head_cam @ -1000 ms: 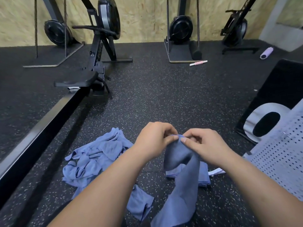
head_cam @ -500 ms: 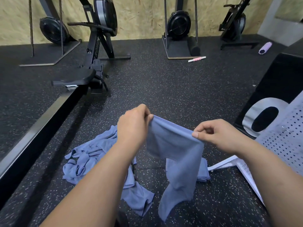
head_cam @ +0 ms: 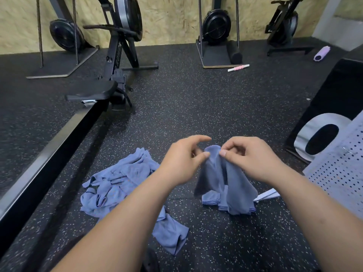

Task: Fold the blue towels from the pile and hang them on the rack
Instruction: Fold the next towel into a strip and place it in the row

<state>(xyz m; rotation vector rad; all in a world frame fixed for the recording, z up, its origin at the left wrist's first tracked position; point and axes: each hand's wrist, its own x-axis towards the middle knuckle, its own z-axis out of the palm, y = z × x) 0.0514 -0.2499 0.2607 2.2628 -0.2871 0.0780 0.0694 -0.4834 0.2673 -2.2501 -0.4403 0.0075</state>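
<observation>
**ENTRY: BLUE TOWEL, FOLD IN PROGRESS**

Item: soft blue cloth towel (head_cam: pixel 222 173), hanging doubled over in mid-air at near centre, its top fold being gathered between both hands. Its lower ends are dangling just above a small flat stack of folded blue towels (head_cam: pixel 209 199) lying on the speckled black rubber floor (head_cam: pixel 196 107).

Risk, as judged: the layers are hanging uneven, so the corners may end up out of line. Such a thin pinch could also give way and drop the cloth.

Left hand (head_cam: pixel 182 160): pinching the top fold with the thumb against curled fingers, forefinger raised clear.

Right hand (head_cam: pixel 253 158): fingers curled, pinching the same fold close beside the left.

Crumpled pile of blue towels (head_cam: pixel 117 183): lying to the left.

White perforated rack (head_cam: pixel 337 173): standing at the right.
</observation>
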